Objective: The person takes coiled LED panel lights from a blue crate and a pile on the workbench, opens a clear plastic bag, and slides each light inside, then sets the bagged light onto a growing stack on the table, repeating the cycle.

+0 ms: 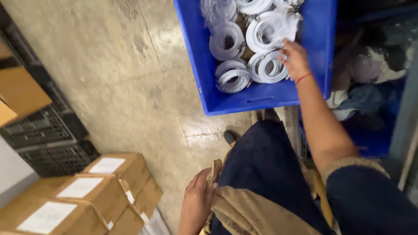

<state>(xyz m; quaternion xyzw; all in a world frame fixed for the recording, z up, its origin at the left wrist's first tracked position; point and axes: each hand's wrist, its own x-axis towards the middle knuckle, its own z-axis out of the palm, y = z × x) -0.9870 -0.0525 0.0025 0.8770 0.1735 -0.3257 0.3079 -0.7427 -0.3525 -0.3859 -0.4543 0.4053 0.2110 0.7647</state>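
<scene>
Fingers (288, 47) of the right hand (295, 58) are seen curled loosely downward, their tips resting on the white coiled cable bundles (265, 48) heaped in a blue plastic crate (198, 56) on a worn concrete floor (122, 82). Whether a coil is already pinched cannot be told, as the fingertips are partly hidden and blurred. A red thread is worn at the wrist.

The left hand (197, 204) is held low beside the lap, fingers together, pressed against a fold of tan cloth (244, 213); it is not clear that the cloth is gripped.

The coils lie directly beneath and just ahead of the right fingertips, the nearest bundle (272, 67) touching them, with further bundles stacked toward the crate's far side. For a clean pick, it is judged that a single coil would best be taken by its outer rim, thumb opposed to fingers, and lifted straight up so that neighbouring loops are not snagged or dragged along.

Sealed cardboard boxes (96, 191) with white labels are stacked at the lower left, well apart from the crate, beside a dark slatted crate (48, 135).
</scene>
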